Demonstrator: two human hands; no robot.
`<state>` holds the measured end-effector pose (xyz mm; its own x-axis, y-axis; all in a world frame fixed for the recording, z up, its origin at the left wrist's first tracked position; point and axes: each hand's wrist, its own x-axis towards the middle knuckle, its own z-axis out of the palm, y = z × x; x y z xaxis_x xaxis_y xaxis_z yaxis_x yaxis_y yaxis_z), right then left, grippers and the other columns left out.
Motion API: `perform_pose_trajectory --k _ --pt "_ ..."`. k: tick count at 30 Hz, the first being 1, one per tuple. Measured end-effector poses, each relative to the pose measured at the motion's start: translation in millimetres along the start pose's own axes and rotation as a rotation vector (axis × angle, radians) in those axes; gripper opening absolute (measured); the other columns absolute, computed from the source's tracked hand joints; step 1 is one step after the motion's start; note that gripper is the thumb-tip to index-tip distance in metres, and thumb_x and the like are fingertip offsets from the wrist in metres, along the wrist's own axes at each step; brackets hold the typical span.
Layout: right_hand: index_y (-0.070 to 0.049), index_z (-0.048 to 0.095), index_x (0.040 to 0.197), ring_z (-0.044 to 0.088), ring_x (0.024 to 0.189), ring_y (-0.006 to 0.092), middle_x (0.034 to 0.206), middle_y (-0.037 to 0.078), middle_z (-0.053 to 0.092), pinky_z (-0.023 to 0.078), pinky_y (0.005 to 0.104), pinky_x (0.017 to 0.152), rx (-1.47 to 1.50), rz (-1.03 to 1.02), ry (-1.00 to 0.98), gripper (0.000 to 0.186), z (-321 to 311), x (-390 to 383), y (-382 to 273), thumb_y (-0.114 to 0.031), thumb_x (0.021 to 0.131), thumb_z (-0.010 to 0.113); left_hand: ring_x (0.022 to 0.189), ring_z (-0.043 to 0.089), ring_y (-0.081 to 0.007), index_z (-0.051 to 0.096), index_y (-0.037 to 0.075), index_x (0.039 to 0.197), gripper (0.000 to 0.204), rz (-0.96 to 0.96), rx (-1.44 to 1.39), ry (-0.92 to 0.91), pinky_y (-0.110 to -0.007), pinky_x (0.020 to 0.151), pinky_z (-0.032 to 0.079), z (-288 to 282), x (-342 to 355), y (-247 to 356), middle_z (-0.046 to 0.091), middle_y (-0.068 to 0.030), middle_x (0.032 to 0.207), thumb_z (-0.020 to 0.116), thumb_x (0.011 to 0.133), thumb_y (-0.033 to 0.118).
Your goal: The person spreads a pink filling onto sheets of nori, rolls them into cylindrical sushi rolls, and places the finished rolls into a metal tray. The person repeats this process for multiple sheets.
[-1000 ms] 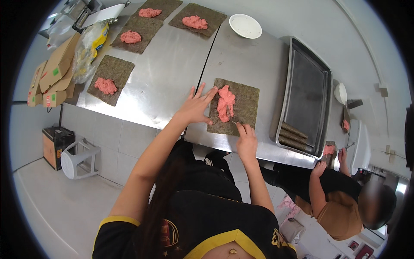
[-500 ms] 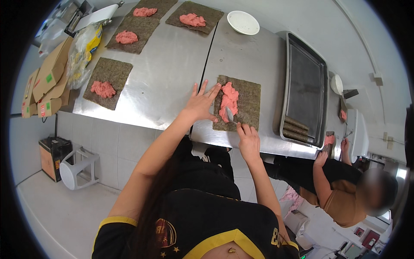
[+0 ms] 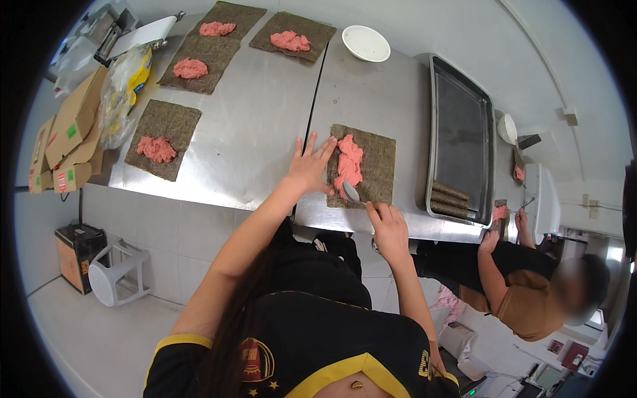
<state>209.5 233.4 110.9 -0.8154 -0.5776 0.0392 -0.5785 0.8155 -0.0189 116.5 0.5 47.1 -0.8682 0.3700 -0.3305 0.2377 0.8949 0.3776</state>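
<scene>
Closest to me, my right hand (image 3: pixel 388 229) sits at the near edge of the steel counter (image 3: pixel 265 132), fingers curled around the handle of a spoon (image 3: pixel 350 192); the grip is a pinch on that handle, and the spoon's bowl rests on the near end of the pink paste (image 3: pixel 348 164). That paste runs as a strip along the left part of a dark seaweed sheet (image 3: pixel 371 166), which lies flat just past the counter's front edge. My left hand (image 3: pixel 309 167) is just left of it, palm down, fingers spread wide, with the fingertips touching the sheet's left border and holding nothing.

To the right of the sheet stands a long metal tray (image 3: pixel 461 126), and 3 dark rolls (image 3: pixel 450 200) lie stacked at its near end. Beyond the tray's right corner, another person's hands (image 3: pixel 504 222) work over a small sheet with pink paste at the counter's end.

Further left on the counter, a second seaweed sheet (image 3: pixel 162 139) carries a lump of the same paste, well apart from my hands. Past it lie 3 more sheets (image 3: pixel 219 46) near the far edge, each with its own pink mound. A white bowl (image 3: pixel 366 42) sits at the far side, between those sheets and the tray. At the far left, cardboard boxes (image 3: pixel 70 132) and a clear plastic bag (image 3: pixel 126 86) lean by the counter's end.
</scene>
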Motion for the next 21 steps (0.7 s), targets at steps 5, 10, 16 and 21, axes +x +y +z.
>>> perform_pose_trajectory --k 5,10,16,21 --pt "-0.006 0.061 0.114 0.056 0.086 0.0251 0.096 0.009 0.057 0.045 0.0364 0.073 0.078 0.011 0.016 0.040 -6.0 -2.6 4.9 -0.001 0.074 0.057 0.146 -0.001 -0.0343 0.000 0.013 0.152 0.132 -0.003 -0.025 0.002 -0.059 0.115 0.002 3.6 -1.6 -0.5 0.010 -0.0019 0.159 0.082 0.057 0.053" --pt "-0.008 0.063 0.116 0.057 0.082 0.0288 0.092 0.011 0.059 0.047 0.0399 0.073 0.218 0.072 0.136 0.045 -11.1 2.5 15.2 0.004 0.073 0.056 0.146 0.001 -0.0354 -0.001 0.013 0.152 0.132 0.005 -0.011 0.004 -0.060 0.114 0.003 4.0 -4.6 0.5 0.013 -0.0027 0.159 0.082 0.057 0.053" --pt "-0.009 0.065 0.114 0.058 0.080 0.0299 0.086 0.010 0.059 0.048 0.0415 0.072 0.176 0.154 0.085 0.042 -12.1 45.5 36.8 0.002 0.076 0.054 0.146 0.001 -0.0362 -0.002 0.013 0.152 0.134 0.028 -0.028 0.064 -0.061 0.113 0.001 8.8 -0.4 -5.7 0.018 -0.0046 0.158 0.085 0.056 0.047" --pt "-0.009 0.066 0.112 0.059 0.080 0.0269 0.084 0.008 0.058 0.050 0.0392 0.071 0.089 0.122 0.069 0.041 6.0 71.9 40.7 0.000 0.073 0.056 0.145 0.002 -0.0367 -0.001 0.014 0.152 0.134 0.041 -0.077 0.110 -0.061 0.113 0.000 6.7 5.0 -13.7 0.025 -0.0064 0.155 0.086 0.054 0.045"
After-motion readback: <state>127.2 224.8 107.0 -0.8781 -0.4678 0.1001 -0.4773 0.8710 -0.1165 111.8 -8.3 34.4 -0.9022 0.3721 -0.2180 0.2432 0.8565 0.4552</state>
